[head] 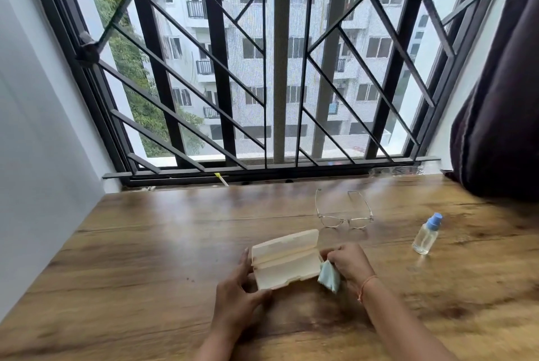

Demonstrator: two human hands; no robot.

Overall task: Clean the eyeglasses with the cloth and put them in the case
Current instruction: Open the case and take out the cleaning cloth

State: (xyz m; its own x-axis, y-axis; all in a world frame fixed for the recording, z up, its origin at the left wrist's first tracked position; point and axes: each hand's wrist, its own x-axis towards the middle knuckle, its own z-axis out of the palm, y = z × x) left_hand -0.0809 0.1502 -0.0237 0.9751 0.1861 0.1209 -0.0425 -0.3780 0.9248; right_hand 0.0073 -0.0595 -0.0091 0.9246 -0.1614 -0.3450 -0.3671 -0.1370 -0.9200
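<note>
Your left hand [239, 290] grips the left end of the open cream hard-shell glasses case [287, 258], fingers up its side, thumb curled at the front edge. The case lies flat on the wood-grain table [145, 258], lid hinged back, both halves showing. At the case's right end, the crumpled pale blue cleaning cloth [329, 274] hangs from your right hand [351, 264], fingers curled and pinching it; an orange thread band [366, 285] is on that wrist. The thin clear-framed eyeglasses [344, 215] sit on the table behind the case, apart from it, temples unfolded toward the black window grille [271, 69]. Further right stands a small clear spray bottle with a blue cap [425, 236], upright. The dark brown curtain [501, 113] bunches at the far right edge.
</note>
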